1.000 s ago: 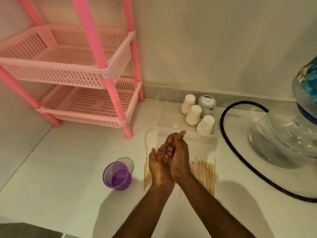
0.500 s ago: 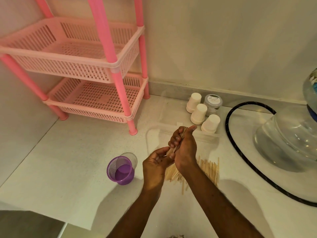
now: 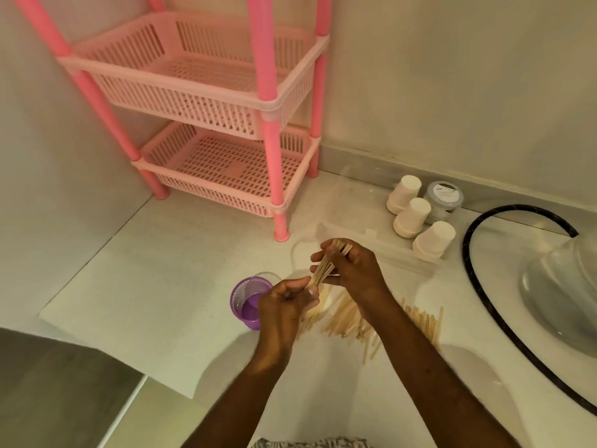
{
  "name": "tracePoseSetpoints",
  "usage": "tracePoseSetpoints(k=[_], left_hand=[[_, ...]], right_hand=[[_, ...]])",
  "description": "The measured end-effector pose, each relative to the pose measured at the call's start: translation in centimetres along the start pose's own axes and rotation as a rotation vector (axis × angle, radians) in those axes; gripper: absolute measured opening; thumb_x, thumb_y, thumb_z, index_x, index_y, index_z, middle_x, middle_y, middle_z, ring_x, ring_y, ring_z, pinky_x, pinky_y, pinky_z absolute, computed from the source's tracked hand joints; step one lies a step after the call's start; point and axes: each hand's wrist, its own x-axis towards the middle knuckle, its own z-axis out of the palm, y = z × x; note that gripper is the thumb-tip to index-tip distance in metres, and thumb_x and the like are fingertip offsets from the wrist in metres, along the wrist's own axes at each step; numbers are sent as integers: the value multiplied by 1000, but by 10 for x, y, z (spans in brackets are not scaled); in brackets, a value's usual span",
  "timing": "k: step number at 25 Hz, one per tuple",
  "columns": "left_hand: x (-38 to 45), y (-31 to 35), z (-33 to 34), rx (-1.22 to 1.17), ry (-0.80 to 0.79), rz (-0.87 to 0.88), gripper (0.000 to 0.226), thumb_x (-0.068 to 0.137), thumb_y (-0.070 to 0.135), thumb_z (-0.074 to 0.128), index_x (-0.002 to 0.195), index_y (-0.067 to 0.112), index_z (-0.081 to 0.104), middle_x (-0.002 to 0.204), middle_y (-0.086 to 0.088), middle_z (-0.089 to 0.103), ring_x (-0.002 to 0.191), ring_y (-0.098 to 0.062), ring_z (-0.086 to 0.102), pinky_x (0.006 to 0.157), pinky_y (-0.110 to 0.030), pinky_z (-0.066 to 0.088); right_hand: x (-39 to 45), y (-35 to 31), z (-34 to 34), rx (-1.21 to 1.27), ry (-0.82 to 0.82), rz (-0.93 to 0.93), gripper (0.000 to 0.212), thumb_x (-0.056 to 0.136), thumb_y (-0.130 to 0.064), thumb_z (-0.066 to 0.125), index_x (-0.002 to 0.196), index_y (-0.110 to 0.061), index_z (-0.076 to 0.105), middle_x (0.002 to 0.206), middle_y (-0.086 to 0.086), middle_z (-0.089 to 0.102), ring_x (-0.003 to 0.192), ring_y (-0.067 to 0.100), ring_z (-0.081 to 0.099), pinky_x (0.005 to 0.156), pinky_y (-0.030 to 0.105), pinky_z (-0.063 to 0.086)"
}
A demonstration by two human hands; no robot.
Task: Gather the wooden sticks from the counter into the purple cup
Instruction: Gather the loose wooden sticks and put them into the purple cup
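- Head view is showing the right hand (image 3: 353, 270) gripping a bundle of wooden sticks (image 3: 326, 265), fingers curled round its upper part.
- Left hand (image 3: 284, 305) is pinching the bundle's lower end, thumb and fingers closed on it; exact contact is slightly blurred.
- Bundle is being held in the air, just right of and above the purple cup (image 3: 248, 302), not yet in it.
- Long axis of the bundle is running diagonally: top end pointing up and away from the cup, bottom end angling down toward the cup's rim side.
- Loose sticks (image 3: 352, 318) are lying on the surface (image 3: 161, 270) right of the cup, partly under the forearms, mostly fanned with long axes pointing away from the person; plenty are waiting to be gathered.
- Cup is standing upright, looking empty inside.
- Risk: sticks are fanning out at the top, so some are likely missing the rim and dropping back on the surface.
- Risk: cup is looking light and nothing is steadying it, so a slanted bundle pushing its wall is likely tipping it.
- Risk: forearms are hovering over the loose pile, so a sweep could be scattering it.
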Motion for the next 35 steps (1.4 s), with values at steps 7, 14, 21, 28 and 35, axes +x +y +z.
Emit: tracePoseSetpoints(k=[7,14,21,28,35], left_hand=[[4,-2,-45,944,201,512,66,74,55,75,130,28,55,139,14,52,129,-4,44,97,-21,44],[3,-20,-75,1129,278,296,105,64,63,74,148,14,34,154,-11,35,138,-33,36,101,-46,47],[18,-32,-68,1009,250,320,99,66,49,84,144,11,37,143,-11,47,127,-31,47,93,-34,49],[35,-38,-57,750,154,372,105,66,40,87,149,28,24,142,2,49,124,-12,50,101,-30,45],[44,-46,-64,603,152,296,114,61,59,83,152,29,22,144,2,49,128,-20,53,101,-51,50]], right_hand=[[10,6,28,-35,27,16,17,100,-18,54,104,-4,63,95,16,74,91,33,73,82,42,59],[18,20,45,-107,78,-14,14,100,-16,55,102,-7,65,92,10,76,85,25,74,82,46,60],[26,36,60,-225,51,-45,15,100,-18,53,102,-11,65,94,9,76,87,24,74,84,45,60],[47,51,92,-679,-86,-163,16,100,-20,54,101,-11,67,95,0,74,87,15,70,82,22,55],[54,60,96,-1001,-186,-108,24,95,-23,63,112,-6,65,108,12,71,98,27,68,89,33,56]])
